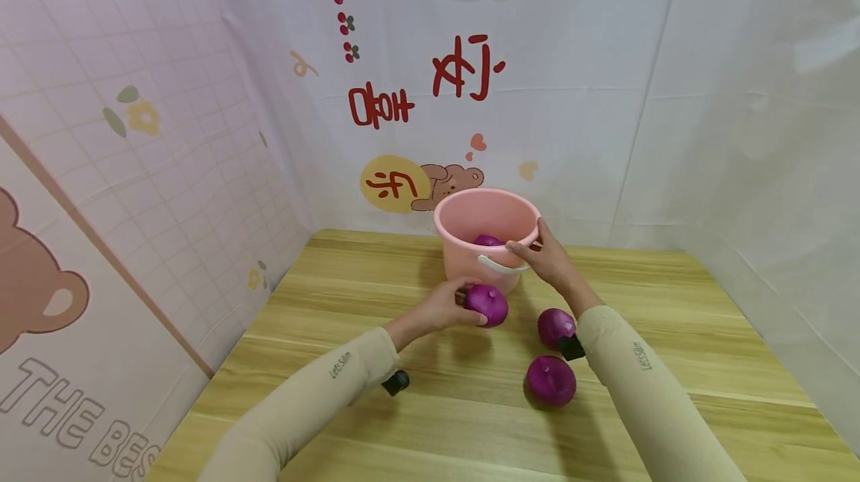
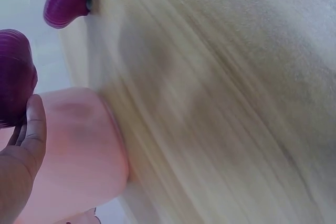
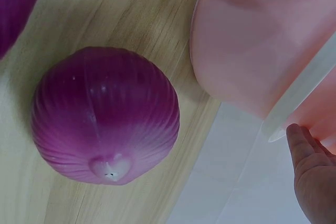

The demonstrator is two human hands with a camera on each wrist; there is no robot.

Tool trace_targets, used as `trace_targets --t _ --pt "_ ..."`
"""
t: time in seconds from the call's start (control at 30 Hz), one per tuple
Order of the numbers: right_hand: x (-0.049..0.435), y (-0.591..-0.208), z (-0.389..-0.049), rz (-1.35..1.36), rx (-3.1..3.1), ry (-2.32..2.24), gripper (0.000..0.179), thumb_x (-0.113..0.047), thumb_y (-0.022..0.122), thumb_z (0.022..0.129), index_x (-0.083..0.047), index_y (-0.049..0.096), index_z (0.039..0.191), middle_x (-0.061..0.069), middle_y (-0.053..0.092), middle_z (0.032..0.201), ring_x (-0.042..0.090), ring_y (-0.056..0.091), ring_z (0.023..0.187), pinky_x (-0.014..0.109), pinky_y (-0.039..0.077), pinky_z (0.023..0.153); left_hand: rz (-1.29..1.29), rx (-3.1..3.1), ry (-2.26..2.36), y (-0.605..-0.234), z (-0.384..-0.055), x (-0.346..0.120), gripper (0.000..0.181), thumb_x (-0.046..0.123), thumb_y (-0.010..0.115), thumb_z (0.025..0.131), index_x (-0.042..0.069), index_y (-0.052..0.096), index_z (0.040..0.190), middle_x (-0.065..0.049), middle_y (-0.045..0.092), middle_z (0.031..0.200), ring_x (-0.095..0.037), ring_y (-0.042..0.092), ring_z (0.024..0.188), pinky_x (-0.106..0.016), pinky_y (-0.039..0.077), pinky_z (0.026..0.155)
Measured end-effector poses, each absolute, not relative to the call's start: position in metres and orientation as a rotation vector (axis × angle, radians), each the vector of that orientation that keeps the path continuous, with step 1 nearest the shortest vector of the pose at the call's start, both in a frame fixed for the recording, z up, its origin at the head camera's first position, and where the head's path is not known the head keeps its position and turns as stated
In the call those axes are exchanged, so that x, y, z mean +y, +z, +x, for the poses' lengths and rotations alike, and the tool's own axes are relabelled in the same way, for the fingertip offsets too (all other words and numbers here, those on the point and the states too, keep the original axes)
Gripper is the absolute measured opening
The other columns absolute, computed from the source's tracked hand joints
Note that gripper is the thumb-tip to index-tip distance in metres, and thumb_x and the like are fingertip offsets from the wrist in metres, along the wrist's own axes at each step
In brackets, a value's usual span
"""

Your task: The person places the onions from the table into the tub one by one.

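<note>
got left fingers (image 2: 35,121) clamped on onion (image 1: 487,306), right fingers (image 3: 300,142) pinching bucket (image 1: 460,262) rim | spotting two loose onions (image 1: 556,327) (image 1: 551,381) on worktop (image 1: 470,426), another (image 1: 488,240) inside

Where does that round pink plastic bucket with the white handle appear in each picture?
Head: pink plastic bucket just right of centre.
Left wrist: bucket at lower left, partly behind the left hand.
Right wrist: bucket at upper right, cut off by the edge.
Shared landmark: light wooden tabletop.
</note>
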State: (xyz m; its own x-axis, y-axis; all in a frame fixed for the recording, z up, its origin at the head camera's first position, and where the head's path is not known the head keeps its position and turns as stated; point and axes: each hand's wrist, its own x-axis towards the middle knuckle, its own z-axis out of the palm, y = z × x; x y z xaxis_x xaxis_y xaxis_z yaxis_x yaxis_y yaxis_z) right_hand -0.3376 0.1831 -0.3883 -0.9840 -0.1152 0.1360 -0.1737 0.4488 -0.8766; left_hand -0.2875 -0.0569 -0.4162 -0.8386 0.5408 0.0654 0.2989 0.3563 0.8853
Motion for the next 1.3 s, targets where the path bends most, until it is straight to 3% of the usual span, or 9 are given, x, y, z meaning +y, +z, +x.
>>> trace_targets --t 0.47,0.67,0.9,1.3 --pt "0.184 -0.388 -0.337 0.254 -2.628 1.614 0.099 -0.045 0.062 0.082 -0.011 -0.006 0.145 0.023 0.020 0.144 0.034 0.030 0.128 0.047 0.033 0.098 0.799 2.405 1.440 -0.395 -0.296 -0.063 0.064 0.028 0.079 0.070 0.019 0.050 0.127 0.000 0.054 0.113 -0.018 0.053 0.100 -0.028 0.048 0.077" --pt "0.183 -0.388 -0.337 0.255 -2.625 1.621 0.096 -0.043 0.061 0.084 -0.013 -0.005 0.146 0.021 0.019 0.145 0.034 0.031 0.128 0.048 0.034 0.096 0.782 2.403 1.448 -0.383 -0.298 -0.063 0.065 0.028 0.078 0.070 0.019 0.049 0.128 0.000 0.052 0.115 -0.017 0.052 0.101 -0.028 0.048 0.078" --pt "0.183 -0.388 -0.337 0.259 -2.634 1.610 0.102 -0.054 0.061 0.077 -0.015 -0.004 0.146 0.017 0.019 0.146 0.032 0.030 0.128 0.047 0.035 0.096 0.780 2.392 1.484 -0.373 -0.302 -0.063 0.064 0.029 0.079 0.070 0.021 0.050 0.126 0.000 0.053 0.114 -0.017 0.052 0.102 -0.028 0.048 0.079" --pt "0.183 -0.387 -0.339 0.293 -2.626 1.599 0.099 -0.054 0.061 0.077 -0.018 0.000 0.146 0.017 0.025 0.144 0.032 0.032 0.127 0.050 0.035 0.095 0.749 2.352 1.546 -0.355 -0.314 -0.062 0.068 0.023 0.078 0.071 0.013 0.045 0.130 -0.004 0.050 0.115 -0.019 0.051 0.103 -0.031 0.048 0.080"
